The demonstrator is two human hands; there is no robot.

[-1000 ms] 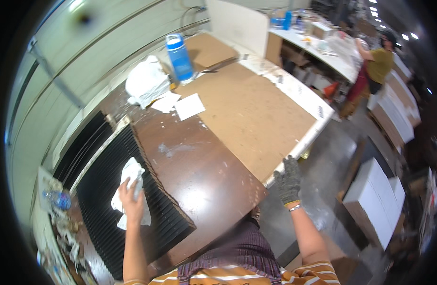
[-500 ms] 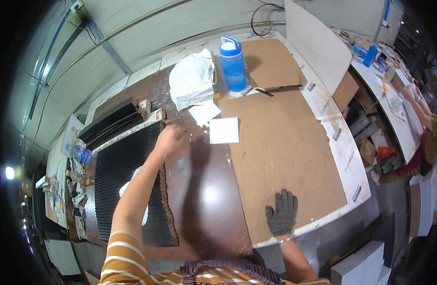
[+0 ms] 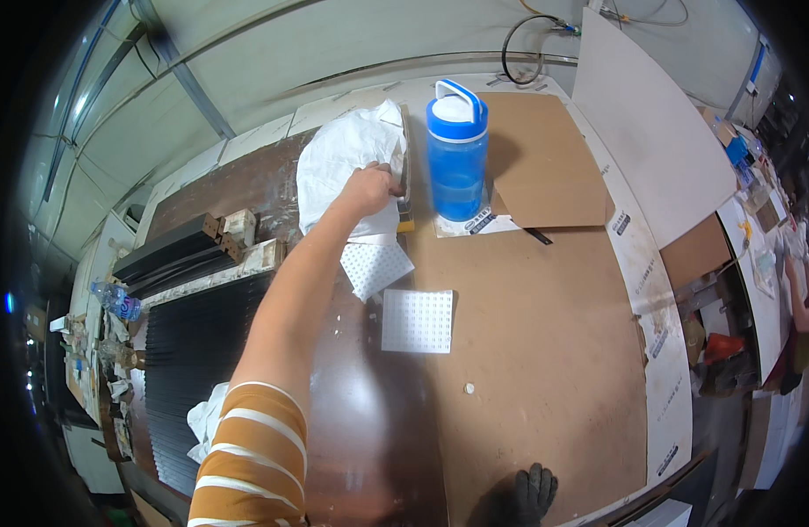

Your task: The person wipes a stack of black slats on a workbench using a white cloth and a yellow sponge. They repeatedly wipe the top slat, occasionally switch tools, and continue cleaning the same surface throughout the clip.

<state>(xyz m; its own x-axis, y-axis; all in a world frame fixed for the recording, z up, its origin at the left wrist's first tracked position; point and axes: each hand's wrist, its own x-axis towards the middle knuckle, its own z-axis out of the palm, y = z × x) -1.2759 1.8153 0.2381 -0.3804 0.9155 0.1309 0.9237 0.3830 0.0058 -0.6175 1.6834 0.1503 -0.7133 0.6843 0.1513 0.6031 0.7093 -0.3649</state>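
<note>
My left hand (image 3: 373, 189), bare, reaches far over the table onto a crumpled white cloth (image 3: 334, 167). Its fingers are curled at the cloth's right edge; the fingertips are partly hidden. Two square white sheets with rows of small dots lie nearer: a tilted sheet (image 3: 375, 266) partly beside the cloth, and a straight sheet (image 3: 418, 321) at the cardboard's edge. My right hand (image 3: 534, 496), in a dark grey glove, rests on the brown cardboard (image 3: 545, 351) at the near edge, fingers stretched out, holding nothing.
A blue water bottle (image 3: 457, 154) stands right of the cloth. Stacked black strips (image 3: 202, 351) cover the left side, with more black bars (image 3: 176, 255) behind. A clear plastic bottle (image 3: 116, 300) lies far left. A white upright panel (image 3: 655, 132) borders the right back; another person works beyond.
My left hand has gone from beside the black strips forward to the white cloth. The view has shifted, and my gloved right hand now appears lower, its fingers still stretched out.
</note>
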